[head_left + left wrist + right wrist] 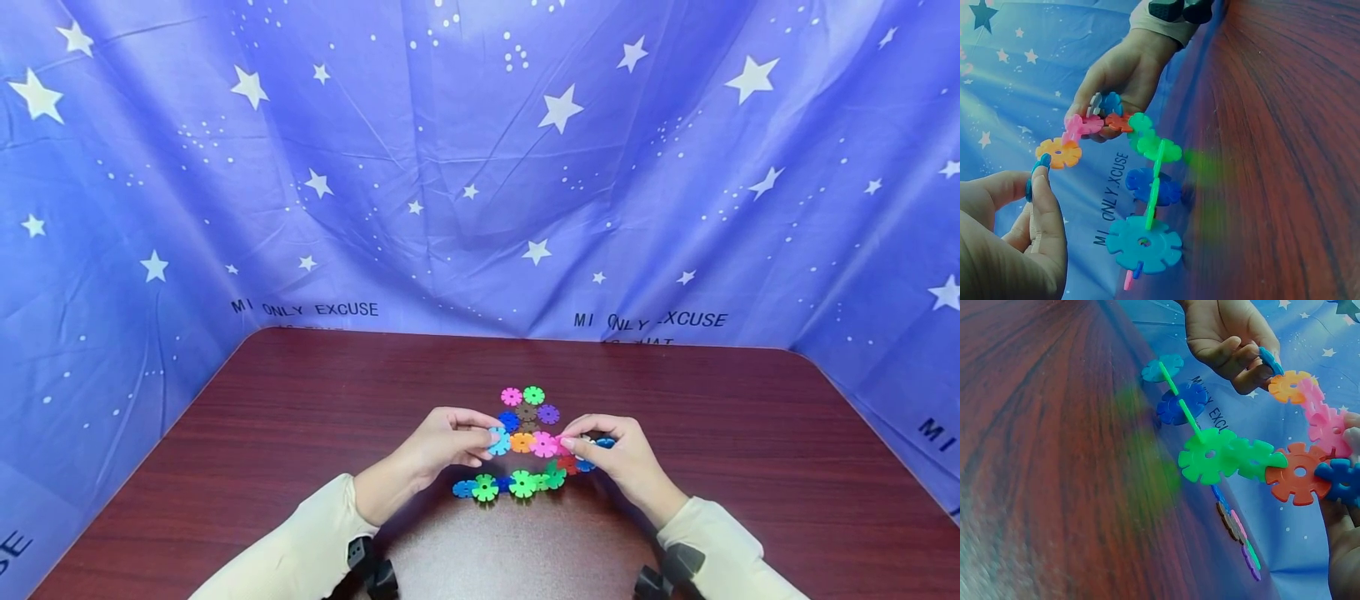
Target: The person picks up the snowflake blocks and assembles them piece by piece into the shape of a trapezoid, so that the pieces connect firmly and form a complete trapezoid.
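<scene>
A chain of notched plastic snowflake discs curves between and below the two hands. My left hand (431, 450) pinches a light blue disc (498, 442) between thumb and fingers, right at the edge of an orange disc (522, 442). Beside the orange one come pink discs (543, 444), where my right hand (626, 454) grips the chain. From that hand the chain bends back through a red disc (1300, 472) and green discs (1209, 456) to a dark blue one (1147, 186) and a blue end disc (1144, 245). Fingers partly hide the discs near the right hand.
Several loose discs lie on the dark red wooden table (337, 383) beyond the chain, among them a pink one (512, 396), a green one (534, 395) and a purple one (548, 413). A blue star-patterned cloth (480, 167) hangs behind the table and along both sides.
</scene>
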`<state>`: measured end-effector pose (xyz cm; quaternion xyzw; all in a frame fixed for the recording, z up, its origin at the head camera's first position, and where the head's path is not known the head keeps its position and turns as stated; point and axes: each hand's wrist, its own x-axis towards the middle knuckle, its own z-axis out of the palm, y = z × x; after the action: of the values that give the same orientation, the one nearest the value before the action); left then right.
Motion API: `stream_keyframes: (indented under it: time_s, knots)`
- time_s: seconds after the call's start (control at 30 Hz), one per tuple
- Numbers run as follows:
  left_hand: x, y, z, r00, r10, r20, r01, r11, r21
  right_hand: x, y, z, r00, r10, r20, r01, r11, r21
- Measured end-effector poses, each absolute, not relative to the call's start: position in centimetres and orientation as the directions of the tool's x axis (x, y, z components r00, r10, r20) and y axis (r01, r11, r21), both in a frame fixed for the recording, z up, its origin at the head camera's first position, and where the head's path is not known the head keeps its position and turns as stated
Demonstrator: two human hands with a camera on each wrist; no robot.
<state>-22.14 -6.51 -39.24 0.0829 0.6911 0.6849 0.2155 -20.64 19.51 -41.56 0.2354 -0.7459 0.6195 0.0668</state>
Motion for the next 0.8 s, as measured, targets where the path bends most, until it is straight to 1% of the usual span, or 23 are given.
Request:
stream_keyframes:
  time_s: [0.17, 0.4, 0.53, 0.63, 0.8]
  knots:
    - [-22.0, -6.2, -39.4, -0.894, 0.412, -0.178, -0.174, 0.046, 0.984, -20.8, 19.6, -41.5, -0.876, -0.288, 0.387, -0.443, 0.160, -0.882]
    - [-21.9, -6.0, -39.2, -0.900, 0.408, -0.155, -0.144, 0.057, 0.988, -20.9, 19.8, -40.4, -0.837, -0.370, 0.403, -0.508, 0.250, -0.824]
    - [-21.9, -5.8, -39.1, -0.900, 0.411, -0.147, -0.133, 0.063, 0.989, -20.8, 19.9, -39.5, -0.837, -0.399, 0.374, -0.508, 0.317, -0.801]
    - [-21.8, -5.7, -39.1, -0.898, 0.412, -0.151, -0.137, 0.064, 0.988, -20.8, 19.9, -39.0, -0.844, -0.413, 0.342, -0.492, 0.342, -0.801]
    - [-21.7, -5.6, -39.1, -0.899, 0.410, -0.153, -0.141, 0.060, 0.988, -21.0, 19.7, -38.5, -0.830, -0.466, 0.305, -0.508, 0.408, -0.758]
